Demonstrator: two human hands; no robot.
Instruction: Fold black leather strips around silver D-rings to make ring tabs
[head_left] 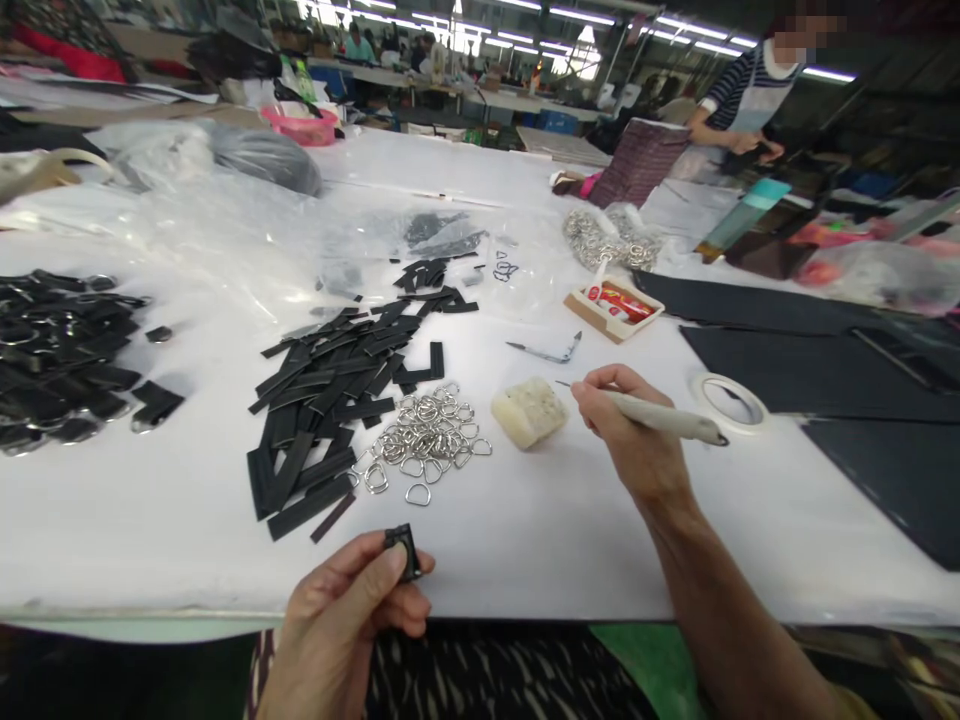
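Observation:
Between the thumb and fingers of my left hand (360, 590) is a small folded black strap (403, 550), held over the table's front edge. My right hand (630, 430) grips an awl (660, 415) by its thick pale handle. The awl's thin metal tip points left, close above a rough yellowish block (529, 412); I cannot tell whether they touch. Silver D-rings (427, 435) lie in a loose pile left of the block. Beside them is a heap of flat black strap pieces (322, 385).
Finished-looking black loops with rings (60, 360) are heaped at far left. Behind the block lie small metal snips (547, 350) and a box of tubes (615, 307). A tape roll (729, 403) and black sheets (780, 365) lie right. Another person (742, 110) stands across the table.

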